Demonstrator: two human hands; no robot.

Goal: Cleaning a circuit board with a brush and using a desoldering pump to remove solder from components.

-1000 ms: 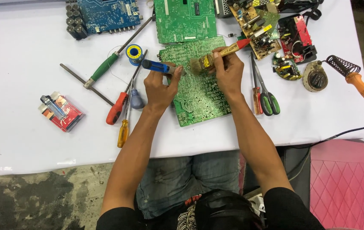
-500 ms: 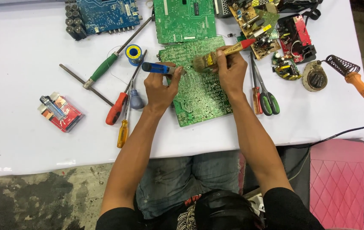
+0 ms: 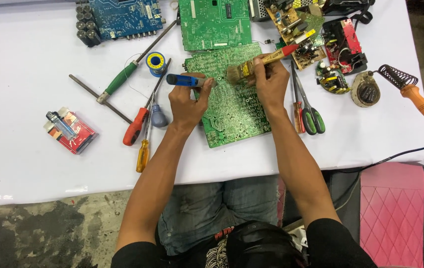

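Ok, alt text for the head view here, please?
A seated person's right hand presses a small brush onto a green circuit board on a white table, while the left hand holds a blue tool. Screwdrivers, scissors, a soldering iron and other boards lie around.

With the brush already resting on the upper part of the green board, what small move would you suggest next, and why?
Probably a short sweep of the brush down the green board toward the near edge. The right hand holds its bristles on the board's top part, while the left hand rests on the left edge with a blue tool, so most of the surface below lies unswept.
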